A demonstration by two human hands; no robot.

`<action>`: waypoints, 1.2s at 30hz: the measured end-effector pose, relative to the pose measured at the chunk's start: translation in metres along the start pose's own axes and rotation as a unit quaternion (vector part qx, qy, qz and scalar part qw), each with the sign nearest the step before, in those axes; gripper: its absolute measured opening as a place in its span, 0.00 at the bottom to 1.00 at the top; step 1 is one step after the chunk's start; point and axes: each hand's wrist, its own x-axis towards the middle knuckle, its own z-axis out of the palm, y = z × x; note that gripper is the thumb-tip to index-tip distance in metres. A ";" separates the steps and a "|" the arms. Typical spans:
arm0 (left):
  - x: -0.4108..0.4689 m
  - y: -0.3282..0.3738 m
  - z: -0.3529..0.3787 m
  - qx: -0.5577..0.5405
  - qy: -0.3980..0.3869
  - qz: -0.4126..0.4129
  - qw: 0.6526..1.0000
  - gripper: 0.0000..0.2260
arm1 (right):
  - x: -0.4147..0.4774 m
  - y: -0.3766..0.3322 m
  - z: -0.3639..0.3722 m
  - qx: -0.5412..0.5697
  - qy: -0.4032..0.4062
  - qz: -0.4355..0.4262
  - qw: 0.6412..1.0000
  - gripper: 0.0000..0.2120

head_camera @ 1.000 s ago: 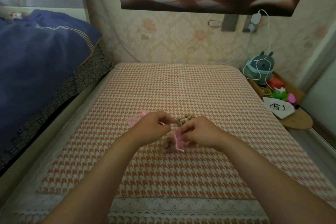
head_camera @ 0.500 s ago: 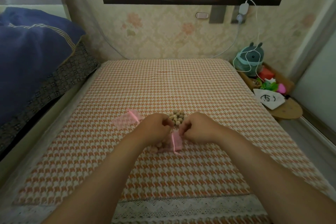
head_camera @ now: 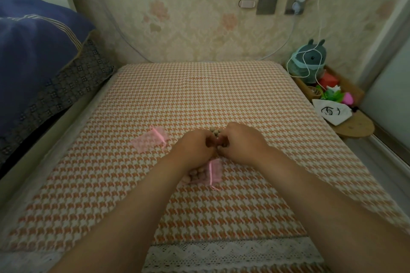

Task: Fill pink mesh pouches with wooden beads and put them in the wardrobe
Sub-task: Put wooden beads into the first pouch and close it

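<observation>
Both hands met over the mat, knuckles up. The left hand and the right hand had their fingers curled in towards each other. The left fingertips and the right fingertips were almost touching. They seemed to pinch something small between them, but the curled fingers hid it. I could not tell whether it was a bead, a string, or nothing at all.

Just beyond the fingertips, on the far side, lay a small heap of loose beads, partly covered by the hands. On the near side of the fingers, under the left wrist and the heel of the right hand, lay the full pouch. Its pink mesh was bunched at the neck, with round beads showing through on its left side. A thin pink string trailed from it towards the person. Neither set of fingers was plainly on this pouch.

Well to the left of the left fingers a flat pouch lay on the mat, apart from the hand.

Far beyond the fingers the mat ended at a papered wall. To their left a blue quilt was heaped. To their right, off the mat's edge, a grey-green toy stood with a white cable looped over it. A white bag with a drawn face lay nearer. A lace trim ran along the near edge, under the forearms.
</observation>
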 end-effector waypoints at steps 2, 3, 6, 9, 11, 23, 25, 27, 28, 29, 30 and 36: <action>0.000 0.000 0.000 -0.004 0.005 -0.005 1.000 0.10 | 0.000 0.000 -0.001 0.017 0.002 -0.007 1.000 0.04; -0.001 -0.001 0.000 -0.008 0.011 -0.005 1.000 0.09 | 0.000 0.002 -0.002 0.038 0.006 -0.004 0.999 0.05; -0.002 0.001 -0.002 -0.068 0.027 -0.003 0.997 0.05 | -0.004 0.007 -0.007 0.140 0.025 0.024 0.989 0.04; -0.008 0.008 -0.007 -0.158 0.036 -0.003 0.987 0.05 | -0.012 0.007 -0.014 0.237 0.023 0.035 0.971 0.06; -0.013 0.013 -0.009 -0.196 0.037 -0.009 0.980 0.07 | -0.018 0.005 -0.020 0.262 0.020 0.037 0.964 0.07; -0.056 0.021 -0.008 -0.016 0.065 0.059 0.996 0.10 | -0.046 -0.003 -0.043 0.204 -0.098 0.053 0.972 0.01; -0.063 0.024 -0.005 0.057 0.070 0.055 0.994 0.14 | -0.047 -0.005 -0.045 0.195 -0.122 0.051 0.972 0.02; -0.066 0.027 -0.002 0.125 0.088 0.051 0.987 0.11 | -0.047 -0.007 -0.044 0.183 -0.132 0.043 0.973 0.04; -0.066 0.028 -0.002 0.141 0.095 0.052 0.984 0.08 | -0.046 -0.008 -0.044 0.177 -0.130 0.041 0.975 0.03; -0.067 0.029 -0.003 0.138 0.097 0.045 0.985 0.06 | -0.045 -0.009 -0.043 0.176 -0.124 0.041 0.976 0.01; -0.068 0.029 -0.005 0.126 0.094 0.031 0.987 0.04 | -0.044 -0.011 -0.043 0.178 -0.114 0.040 0.977 0.02; -0.069 0.021 -0.034 -0.033 0.090 -0.044 0.994 0.04 | -0.039 -0.022 -0.048 0.250 -0.013 0.015 0.968 0.02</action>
